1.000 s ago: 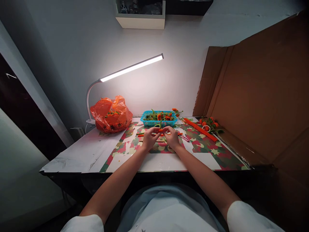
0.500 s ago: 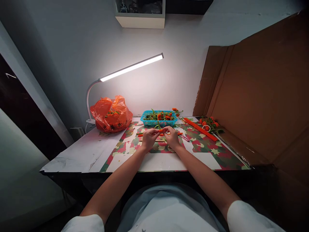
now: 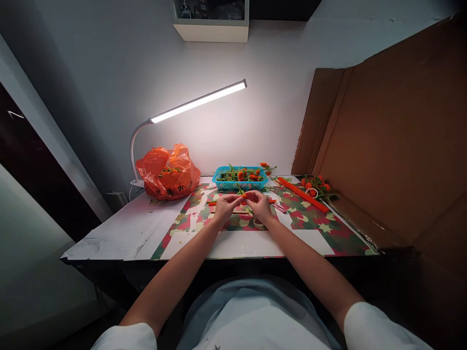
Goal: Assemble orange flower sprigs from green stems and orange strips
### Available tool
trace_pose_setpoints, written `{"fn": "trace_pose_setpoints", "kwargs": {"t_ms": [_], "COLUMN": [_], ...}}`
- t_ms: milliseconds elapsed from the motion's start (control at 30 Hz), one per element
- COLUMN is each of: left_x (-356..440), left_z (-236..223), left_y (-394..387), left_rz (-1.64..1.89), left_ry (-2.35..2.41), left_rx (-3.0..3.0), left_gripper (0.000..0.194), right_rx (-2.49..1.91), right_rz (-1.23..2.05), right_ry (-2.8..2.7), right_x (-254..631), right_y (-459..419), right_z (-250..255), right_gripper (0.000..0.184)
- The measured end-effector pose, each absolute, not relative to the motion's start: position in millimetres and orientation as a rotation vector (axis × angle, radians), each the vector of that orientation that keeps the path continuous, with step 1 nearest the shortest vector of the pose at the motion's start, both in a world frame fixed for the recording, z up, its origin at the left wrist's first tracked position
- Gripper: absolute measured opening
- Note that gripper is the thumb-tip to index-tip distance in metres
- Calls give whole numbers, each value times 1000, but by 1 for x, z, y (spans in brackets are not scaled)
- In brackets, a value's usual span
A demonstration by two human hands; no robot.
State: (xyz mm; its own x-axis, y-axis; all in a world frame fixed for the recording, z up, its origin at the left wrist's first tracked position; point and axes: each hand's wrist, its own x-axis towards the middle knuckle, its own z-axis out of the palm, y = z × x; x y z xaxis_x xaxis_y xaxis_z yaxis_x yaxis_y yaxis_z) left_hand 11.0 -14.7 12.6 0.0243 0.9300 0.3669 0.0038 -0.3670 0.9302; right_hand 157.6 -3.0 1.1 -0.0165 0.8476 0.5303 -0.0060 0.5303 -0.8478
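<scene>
Over the middle of the table, my left hand and my right hand meet fingertip to fingertip. Pinched between them is a small orange craft flower with a green stem leaning up and to the left. My fingers cover much of the orange part. Beneath the hands lie a thin tan stick, orange strips and a ring-shaped roll. A pink-handled tool, perhaps scissors, rests just right of my right hand.
Behind the hands stands a blue basket of orange flowers with green stems. An orange plastic bag is at left under a lit lamp. Orange strips and more flowers lie right, beside a cardboard wall.
The green stem has tipped from nearly upright toward the left, and the orange part has turned between my fingertips. Both hands stay in nearly the same place.
</scene>
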Motion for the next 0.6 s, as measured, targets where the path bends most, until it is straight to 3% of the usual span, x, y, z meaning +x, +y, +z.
{"fn": "trace_pose_setpoints", "kwargs": {"t_ms": [267, 600], "left_x": [9, 8], "left_z": [10, 8], "left_y": [-13, -7], "left_rz": [1366, 1403], "left_ry": [975, 895], "left_rx": [1366, 1170], "left_gripper": [44, 55], "right_rx": [-802, -729], "right_rz": [748, 965], "right_ry": [-1427, -1333], "right_x": [158, 158], "right_y": [-4, -2], "right_z": [1, 3], "right_gripper": [14, 30]}}
